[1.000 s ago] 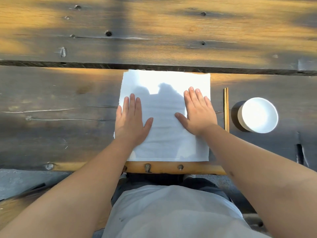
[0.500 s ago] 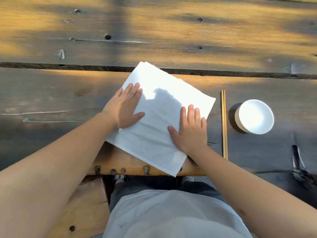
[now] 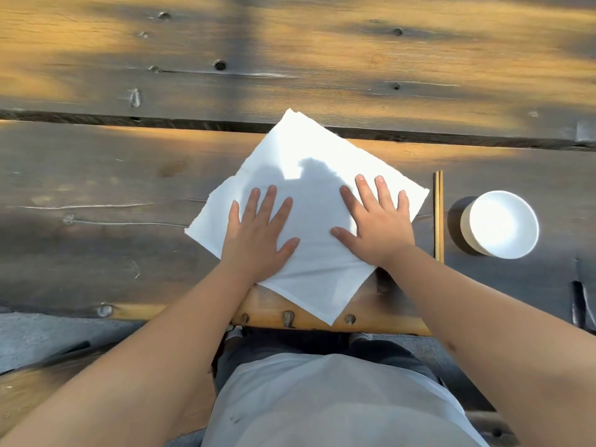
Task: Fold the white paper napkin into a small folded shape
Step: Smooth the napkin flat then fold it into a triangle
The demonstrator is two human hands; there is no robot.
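The white paper napkin (image 3: 306, 162) lies unfolded and flat on the wooden table, turned like a diamond with one corner pointing away from me and one hanging at the near edge. My left hand (image 3: 258, 233) presses palm-down on its left half, fingers spread. On its right half my right hand (image 3: 377, 224) lies flat the same way. Neither hand grips the paper.
A pair of wooden chopsticks (image 3: 438, 217) lies just right of the napkin, running away from me. A white bowl (image 3: 501, 224) stands further right. A dark gap (image 3: 96, 118) between table planks runs across behind the napkin. The table's near edge (image 3: 387, 324) is right below the napkin's corner.
The napkin has been rotated from square-on to a diamond orientation under both flat hands. Both hands have come back side by side near its middle.
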